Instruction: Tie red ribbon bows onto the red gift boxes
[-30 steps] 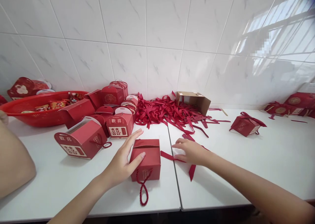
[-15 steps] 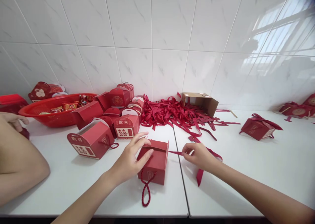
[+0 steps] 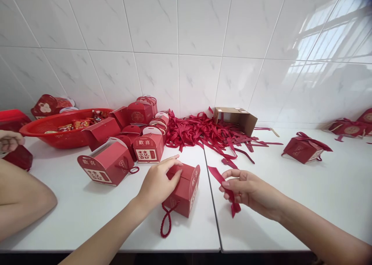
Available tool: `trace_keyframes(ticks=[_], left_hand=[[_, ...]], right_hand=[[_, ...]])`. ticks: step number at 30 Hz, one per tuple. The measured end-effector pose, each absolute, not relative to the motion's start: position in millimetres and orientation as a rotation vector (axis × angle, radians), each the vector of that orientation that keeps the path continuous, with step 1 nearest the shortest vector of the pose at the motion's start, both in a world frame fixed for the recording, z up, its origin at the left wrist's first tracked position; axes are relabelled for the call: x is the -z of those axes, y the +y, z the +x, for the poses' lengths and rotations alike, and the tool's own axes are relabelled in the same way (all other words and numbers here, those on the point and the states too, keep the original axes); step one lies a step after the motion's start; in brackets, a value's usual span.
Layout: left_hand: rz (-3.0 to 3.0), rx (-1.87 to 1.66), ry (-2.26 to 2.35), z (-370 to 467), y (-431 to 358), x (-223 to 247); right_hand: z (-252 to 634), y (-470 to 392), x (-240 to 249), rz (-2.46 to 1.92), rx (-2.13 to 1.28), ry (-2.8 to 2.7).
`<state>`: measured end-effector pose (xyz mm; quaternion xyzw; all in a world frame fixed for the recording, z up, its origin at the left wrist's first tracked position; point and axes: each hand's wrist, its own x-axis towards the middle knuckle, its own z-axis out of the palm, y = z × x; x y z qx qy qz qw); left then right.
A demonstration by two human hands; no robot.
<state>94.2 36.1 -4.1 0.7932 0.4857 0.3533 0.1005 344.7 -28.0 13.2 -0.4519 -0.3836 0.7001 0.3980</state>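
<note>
In front of me stands a red gift box (image 3: 186,191) with its top folded down and a dark red rope loop (image 3: 166,222) hanging from its near side. My left hand (image 3: 159,179) rests over the box's left and top edges, its thumb on the lid and its fingers on the far side, gripping it. To the right of the box, my right hand (image 3: 241,187) pinches a dark red ribbon (image 3: 217,176) between thumb and fingers. The ribbon's end points up and left, apart from the box, and the rest hangs below the fingers.
Several red boxes (image 3: 107,162) stand at left beside a red plastic basket (image 3: 58,135) of wrapped sweets. A ribbon heap (image 3: 200,131) and a cardboard box (image 3: 251,123) lie by the wall. A bow-tied box (image 3: 303,148) sits at right. Another person's arm (image 3: 23,203) reaches in at left.
The box has turned so its printed end shows more. My right hand has drawn the ribbon away to the right and opened a little around it. The other person's hand now holds a red box.
</note>
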Motion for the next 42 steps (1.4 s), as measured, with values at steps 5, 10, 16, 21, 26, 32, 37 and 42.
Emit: trace_keyframes(ticks=[5,10,16,21,26,32,37,42], left_hand=[[2.383,-1.01,1.42,98.2,32.8,5.4],[2.394,-1.035,1.367,100.7,31.1,7.5],[2.419,-1.033,1.365,102.1,32.4,7.1],[2.424,-1.041,1.365,103.4,32.4,7.4],[2.458,-1.036,1.341,102.6,32.6,6.3],[2.585,-1.055,1.275,101.8,31.9,3.5],[2.863,-1.321,1.047,101.6,28.6,-0.5],[3.061,-1.507,0.856,99.9,28.3,-3.7]], right_hand=[[337.5,-28.9,-8.2,-1.198,-1.87,-0.878],[332.5,-25.4,-5.0,-1.266,-1.826,-0.918],[330.3,-24.5,-5.4,-1.306,-1.82,-0.97],[329.3,-24.1,-13.6,-1.351,-1.797,-0.992],[328.3,-21.4,-19.0,-1.383,-1.787,-1.025],[323.8,-16.5,-17.5,-1.379,-1.792,-1.054],[318.3,-13.0,-22.3,-1.407,-1.784,-1.051],[316.4,-10.6,-26.5,-1.425,-1.775,-1.165]])
